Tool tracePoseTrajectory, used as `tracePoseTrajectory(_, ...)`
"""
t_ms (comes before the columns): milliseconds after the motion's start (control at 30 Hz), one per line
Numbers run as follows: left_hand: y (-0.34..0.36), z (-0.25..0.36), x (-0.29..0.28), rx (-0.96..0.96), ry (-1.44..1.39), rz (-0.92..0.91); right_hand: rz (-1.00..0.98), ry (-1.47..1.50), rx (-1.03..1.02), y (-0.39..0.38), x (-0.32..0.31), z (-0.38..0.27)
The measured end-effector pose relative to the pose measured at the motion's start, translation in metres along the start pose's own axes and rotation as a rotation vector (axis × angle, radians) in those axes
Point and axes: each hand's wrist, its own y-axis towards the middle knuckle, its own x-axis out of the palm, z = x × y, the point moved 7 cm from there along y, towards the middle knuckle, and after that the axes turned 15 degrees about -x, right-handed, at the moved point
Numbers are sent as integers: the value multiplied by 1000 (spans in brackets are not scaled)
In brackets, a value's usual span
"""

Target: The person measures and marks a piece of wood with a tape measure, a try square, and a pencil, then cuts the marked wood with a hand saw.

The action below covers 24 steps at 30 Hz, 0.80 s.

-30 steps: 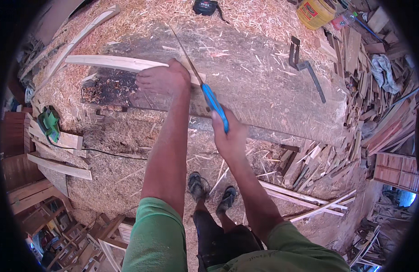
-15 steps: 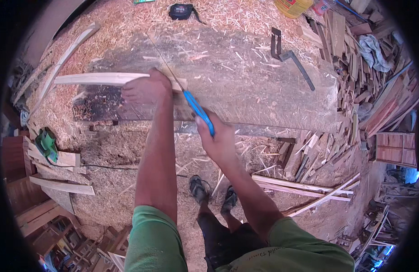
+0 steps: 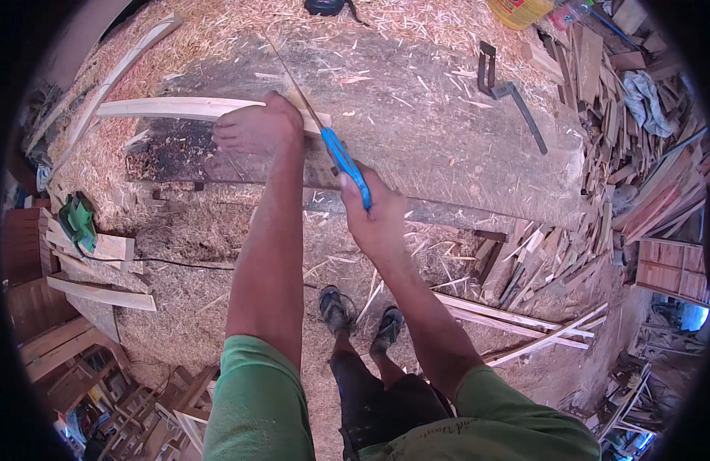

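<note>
A pale, slightly curved wooden strip (image 3: 159, 107) lies across a worn, dark wooden board (image 3: 455, 150). My left hand (image 3: 256, 129) is closed over the strip near its right end, pressing it onto the board. In my right hand (image 3: 378, 215) is a handsaw (image 3: 340, 157), gripped by its blue handle. Its thin blade slants forward and to the left, crossing the strip just right of my left hand. How deep the teeth sit in the wood I cannot tell.
A dark metal square-shaped tool (image 3: 516, 107) rests on the board's right side. Beyond stand a tape measure (image 3: 324, 6) and a yellow container (image 3: 516, 11) among shavings. Offcuts (image 3: 601, 131) pile up at right. A green power tool (image 3: 78, 221) with a cord sits at left.
The whole view has shifted a little, so the bench appears higher. Against the strip, the saw has slid slightly forward. My left hand keeps its place on the wood.
</note>
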Motion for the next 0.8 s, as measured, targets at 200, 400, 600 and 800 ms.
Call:
tracePoseTrajectory(200, 14, -11, -9, 38, 31, 58, 3, 47, -142, -183, -60, 11)
tracePoseTrajectory(400, 3, -2, -7, 12, 37, 5, 33, 5, 8, -77, -18, 10)
tracePoseTrajectory(600, 12, -5, -10, 15, -32, -33, -67, 13, 169, -74, -19, -2)
tracePoseTrajectory(800, 14, -5, -19, -5, 14, -67, 18, 86, 93, -165, -52, -6)
